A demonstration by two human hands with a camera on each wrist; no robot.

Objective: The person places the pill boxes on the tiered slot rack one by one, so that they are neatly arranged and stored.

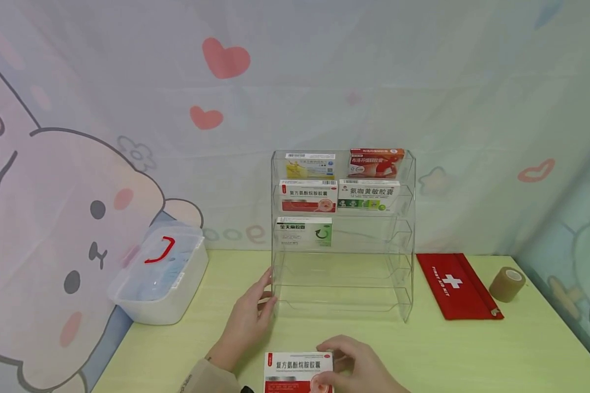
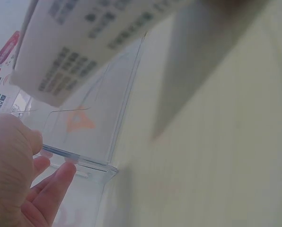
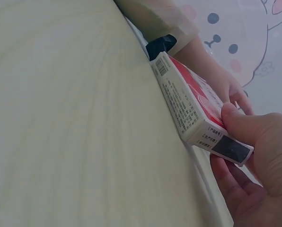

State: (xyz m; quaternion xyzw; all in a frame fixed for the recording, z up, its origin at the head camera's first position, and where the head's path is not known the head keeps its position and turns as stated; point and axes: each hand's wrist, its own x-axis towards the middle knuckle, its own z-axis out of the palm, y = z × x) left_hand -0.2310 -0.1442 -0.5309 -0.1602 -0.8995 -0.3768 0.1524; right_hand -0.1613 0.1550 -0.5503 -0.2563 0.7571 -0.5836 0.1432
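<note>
A clear tiered display rack [image 1: 344, 270] stands on the table and bears several medicine boxes on its upper tiers. My left hand [image 1: 248, 319] pinches the rack's left side edge, low down; in the left wrist view the thumb and fingers of that hand [image 2: 18, 175] lie on both sides of the clear panel [image 2: 79, 158]. A red and white medicine box [image 1: 295, 371] is in front of the rack, gripped at its right end by my right hand [image 1: 356, 365]. Seen from the right wrist, the thumb lies on the printed face of this box [image 3: 193, 101], with fingers beneath.
A white lidded bin [image 1: 162, 278] stands at the left. Right of the rack lie a red first aid pouch [image 1: 457, 286] and a brown bandage roll [image 1: 506, 284]. On the rack's third tier sits a green and white box [image 1: 304, 232] at the left.
</note>
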